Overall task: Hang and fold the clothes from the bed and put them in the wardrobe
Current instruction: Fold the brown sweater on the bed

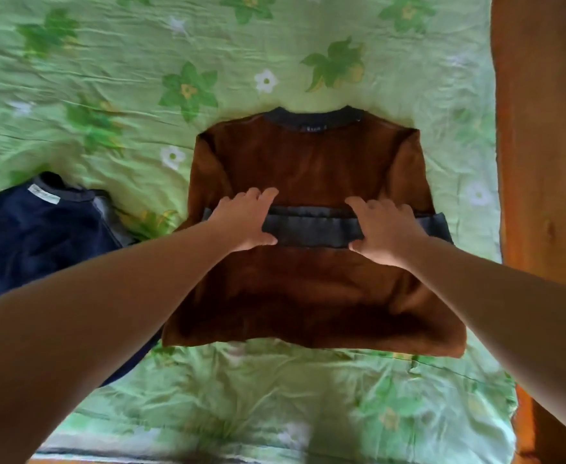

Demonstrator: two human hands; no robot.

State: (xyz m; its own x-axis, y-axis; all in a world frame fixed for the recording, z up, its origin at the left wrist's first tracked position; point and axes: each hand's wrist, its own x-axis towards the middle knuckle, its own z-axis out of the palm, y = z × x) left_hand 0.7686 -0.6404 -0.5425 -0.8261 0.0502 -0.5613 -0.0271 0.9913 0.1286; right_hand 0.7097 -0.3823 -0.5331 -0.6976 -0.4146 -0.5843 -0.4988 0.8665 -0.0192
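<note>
Green floral bedsheet covers the bed and fills most of the frame, creased at the bottom edge. Two bare forearms reach in from the lower corners, over the nearest part of the bed. A brown sweatshirt lies flat on the sheet in the centre of the frame, its hem nearest and straight. Its sleeves are folded in across the body, so the grey cuffs form one band across the middle.

The left grip rests on the left end of that band, fingers loosely bent over the far edge and thumb along the near edge, pressing down and enclosing nothing. The right grip lies the same way on the right end, well apart from the other.

At the left edge a navy garment with a white label lies beside the sweatshirt. Farther up, the sweatshirt's dark collar points to the top of the frame. A wooden bed frame runs down the right edge.
</note>
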